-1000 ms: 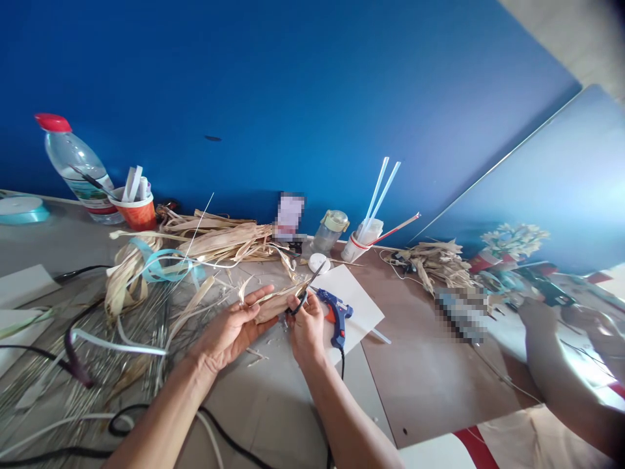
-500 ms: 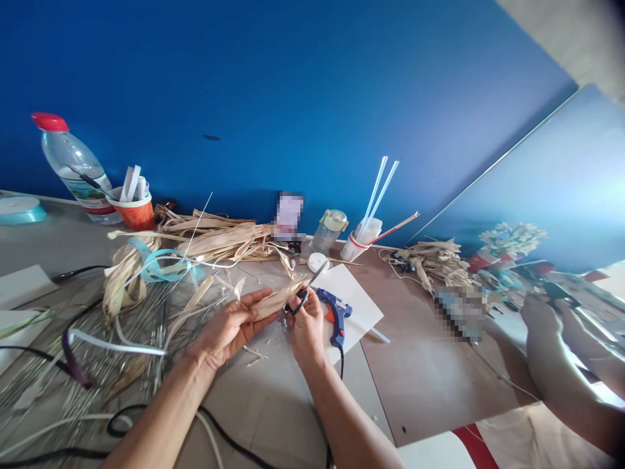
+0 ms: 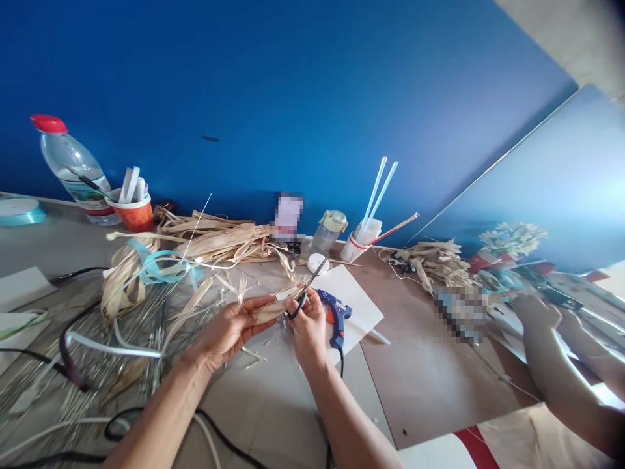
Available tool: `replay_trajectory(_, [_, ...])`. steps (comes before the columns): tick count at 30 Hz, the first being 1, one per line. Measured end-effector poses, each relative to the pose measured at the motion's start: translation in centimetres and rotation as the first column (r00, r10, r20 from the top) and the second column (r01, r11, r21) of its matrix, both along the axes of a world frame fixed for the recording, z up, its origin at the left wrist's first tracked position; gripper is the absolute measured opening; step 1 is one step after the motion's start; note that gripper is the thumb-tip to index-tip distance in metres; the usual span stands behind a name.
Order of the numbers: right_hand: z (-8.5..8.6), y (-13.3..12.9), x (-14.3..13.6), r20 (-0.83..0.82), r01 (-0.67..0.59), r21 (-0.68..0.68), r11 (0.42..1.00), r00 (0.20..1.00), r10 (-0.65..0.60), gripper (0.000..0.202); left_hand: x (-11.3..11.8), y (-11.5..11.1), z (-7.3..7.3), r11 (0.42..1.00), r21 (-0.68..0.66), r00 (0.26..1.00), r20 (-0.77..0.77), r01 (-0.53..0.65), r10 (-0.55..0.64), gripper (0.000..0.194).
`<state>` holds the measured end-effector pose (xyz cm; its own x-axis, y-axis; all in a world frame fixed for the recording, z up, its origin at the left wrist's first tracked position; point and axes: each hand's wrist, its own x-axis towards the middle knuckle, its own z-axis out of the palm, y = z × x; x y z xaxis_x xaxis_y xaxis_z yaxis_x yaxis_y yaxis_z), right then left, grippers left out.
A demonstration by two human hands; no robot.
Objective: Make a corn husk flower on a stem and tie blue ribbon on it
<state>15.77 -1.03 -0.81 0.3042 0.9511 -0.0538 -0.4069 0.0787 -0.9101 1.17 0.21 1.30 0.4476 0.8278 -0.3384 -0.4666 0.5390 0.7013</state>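
Between thumb and fingers, my left hand (image 3: 239, 329) pinches a dry, pale corn husk (image 3: 267, 312) that points toward my right hand. My right hand (image 3: 308, 326) grips a pair of scissors (image 3: 315, 277) with black handles, its blades pointing up and away to the right. The husk's far end lies close against the scissors; whether the blades touch it I cannot tell. Just right of my right hand, a blue hot glue gun (image 3: 336, 316) lies on a white sheet (image 3: 366, 306). Small husk scraps (image 3: 254, 355) are scattered below my hands.
A pile of husks (image 3: 219, 241) and thin wires (image 3: 102, 365) spread over the left side. Behind stand a bottle (image 3: 73, 169), a red cup (image 3: 134, 212), a jar (image 3: 331, 228) and a cup with glue sticks (image 3: 354, 247). A co-worker's arms (image 3: 551, 352) are at right.
The scissors have shifted slightly up and turned a little, with my right hand. The husk has tilted in my left hand, which stays nearly in place. The co-worker's hand moved slightly left.
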Motion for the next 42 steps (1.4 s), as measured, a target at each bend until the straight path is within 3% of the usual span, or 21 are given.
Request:
replay_trajectory(7, [0.1, -0.1, 0.0, 0.024, -0.005, 0.003, 1.000, 1.000, 0.005, 0.038, -0.1, 0.1, -0.5, 1.000, -0.007, 1.000, 0.025, -0.008, 0.008, 0.029])
replay_trajectory(12, [0.5, -0.9, 0.1, 0.171, 0.040, 0.090, 0.995, 0.984, -0.055, 0.043, -0.7, 0.4, -0.4, 0.993, -0.013, 0.992, 0.040, -0.116, 0.117, 0.029])
replay_trajectory(17, [1.1, -1.8, 0.5, 0.318, -0.163, 0.001, 0.987, 0.935, 0.154, 0.038, -1.5, 0.8, 0.1, 0.977, -0.010, 0.974, 0.079, -0.214, 0.214, 0.030])
replay_trajectory(24, [1.5, -1.4, 2.0, 0.508, -0.389, -0.203, 0.899, 0.742, 0.436, 0.029, -2.0, 0.8, 0.3, 0.968, 0.022, 0.967, 0.047, -0.251, 0.250, 0.032])
replay_trajectory(35, [1.5, -1.4, 2.6, 0.582, -0.469, -0.175, 0.866, 0.660, 0.475, 0.019, -2.0, 0.8, -0.2, 0.985, -0.007, 0.984, 0.028, -0.174, 0.175, 0.031])
replay_trajectory(42, [1.8, -1.4, 2.7, 0.574, -0.461, -0.209, 0.863, 0.657, 0.490, 0.015, -2.0, 1.0, -0.3, 0.987, -0.018, 0.987, 0.014, -0.158, 0.158, 0.032])
